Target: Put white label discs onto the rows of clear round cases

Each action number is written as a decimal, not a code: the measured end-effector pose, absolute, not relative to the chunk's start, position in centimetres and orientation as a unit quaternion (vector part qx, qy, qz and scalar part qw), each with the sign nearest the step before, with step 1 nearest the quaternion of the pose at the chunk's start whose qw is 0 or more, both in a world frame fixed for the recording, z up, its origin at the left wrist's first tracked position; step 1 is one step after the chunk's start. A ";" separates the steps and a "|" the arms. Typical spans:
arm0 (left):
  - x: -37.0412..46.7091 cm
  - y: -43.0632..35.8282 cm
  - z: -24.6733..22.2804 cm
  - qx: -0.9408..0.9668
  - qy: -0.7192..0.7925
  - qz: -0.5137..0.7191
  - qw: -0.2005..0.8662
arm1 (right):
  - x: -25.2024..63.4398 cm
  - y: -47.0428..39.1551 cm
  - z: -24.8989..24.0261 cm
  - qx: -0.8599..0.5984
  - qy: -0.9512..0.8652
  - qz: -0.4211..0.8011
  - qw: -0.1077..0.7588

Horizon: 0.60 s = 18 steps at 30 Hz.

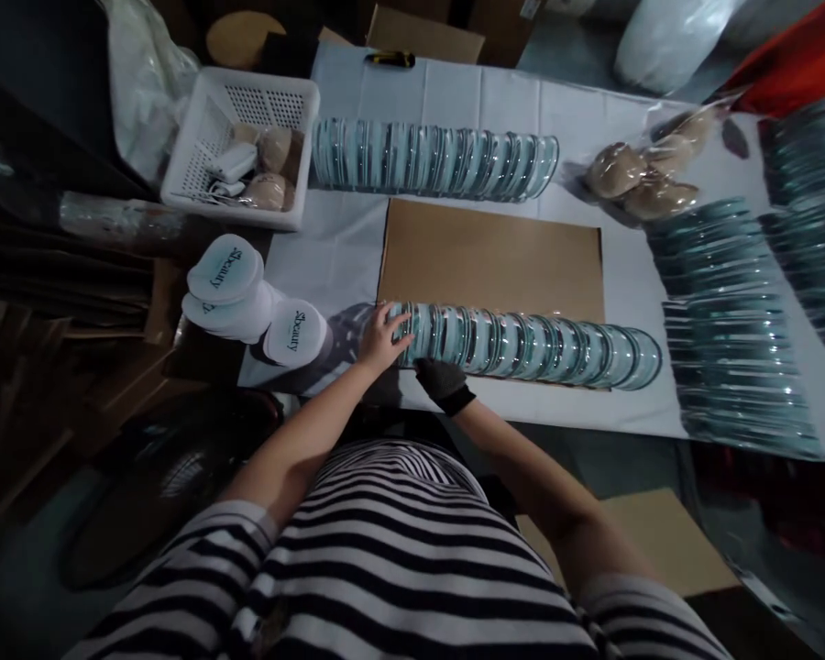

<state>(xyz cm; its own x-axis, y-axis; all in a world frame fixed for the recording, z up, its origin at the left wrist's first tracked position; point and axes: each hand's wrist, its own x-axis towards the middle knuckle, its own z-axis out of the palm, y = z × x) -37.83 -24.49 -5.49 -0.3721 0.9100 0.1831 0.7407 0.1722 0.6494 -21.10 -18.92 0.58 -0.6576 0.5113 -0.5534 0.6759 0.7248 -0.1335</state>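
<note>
A long row of clear round packs (515, 346) with pale teal showing inside lies on its side along the near edge of a flat cardboard sheet (495, 257). My bare left hand (383, 339) is at the row's left end, its fingers bent over the endmost packs and gripping there. Just to the right, my right hand (441, 380) wears a dark glove and touches the row's near side. Its fingers are curled in, and whatever they hold is hidden. Beside my left hand stand white stacks with round lids printed "beauty" (295, 333).
Behind the cardboard lies a second row of clear packs (436, 160). A white basket (179, 174) holds bagged tan pieces. More bagged tan pieces (643, 174) lie at the right, near further rows of packs (735, 339). A yellow-black cutter (390, 60) rests at the far edge.
</note>
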 end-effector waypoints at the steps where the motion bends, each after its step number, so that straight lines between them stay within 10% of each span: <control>1: -37.8 -24.5 -5.2 0.546 0.761 0.328 0.127 | -20.6 -20.2 -0.6 0.340 0.887 -0.175 0.258; 11: -35.5 -23.3 -0.1 0.643 0.742 0.162 0.100 | -19.6 -12.3 2.6 0.436 0.876 -0.143 0.149; 18: -34.2 -21.8 -1.0 0.663 0.728 0.092 0.149 | -27.8 -2.3 4.0 0.249 0.880 -0.109 0.390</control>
<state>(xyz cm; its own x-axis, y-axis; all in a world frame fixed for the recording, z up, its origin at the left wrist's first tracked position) -34.23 -21.84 -0.98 -0.0766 0.9925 -0.0952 0.9373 0.1042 0.3326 -27.76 -2.26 4.02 -0.5709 0.3534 -0.7411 0.5235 0.8520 0.0031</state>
